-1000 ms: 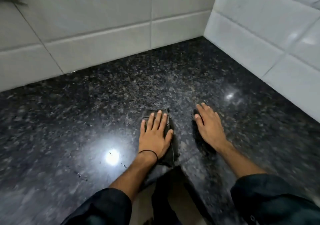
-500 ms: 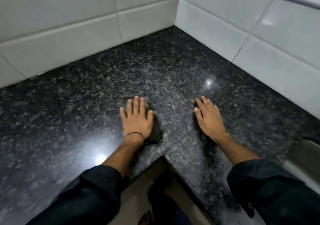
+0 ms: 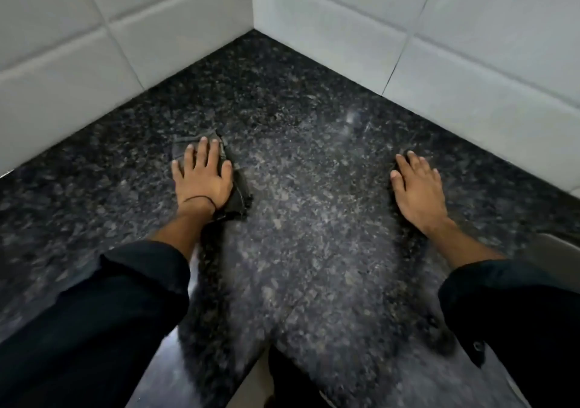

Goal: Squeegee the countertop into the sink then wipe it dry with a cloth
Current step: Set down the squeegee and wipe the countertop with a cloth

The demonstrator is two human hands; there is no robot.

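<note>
A dark grey cloth [image 3: 237,195] lies flat on the black speckled granite countertop [image 3: 301,169], near the inner corner. My left hand [image 3: 202,179] presses down on the cloth with fingers spread, covering most of it. My right hand [image 3: 419,188] rests palm down on the bare countertop to the right, fingers together, holding nothing. A pale metal edge that may be the sink [image 3: 561,247] shows at the right border. No squeegee is in view.
White tiled walls [image 3: 345,24] meet in a corner behind the countertop, close beyond both hands. The counter's front edge forms an inner corner at the bottom centre, with floor [image 3: 251,385] below it. Dark sleeves cover both forearms.
My left hand has pushed the cloth forward and left, farther from the front edge toward the left wall. The right hand stays flat on the counter. The view has shifted closer to the corner.
</note>
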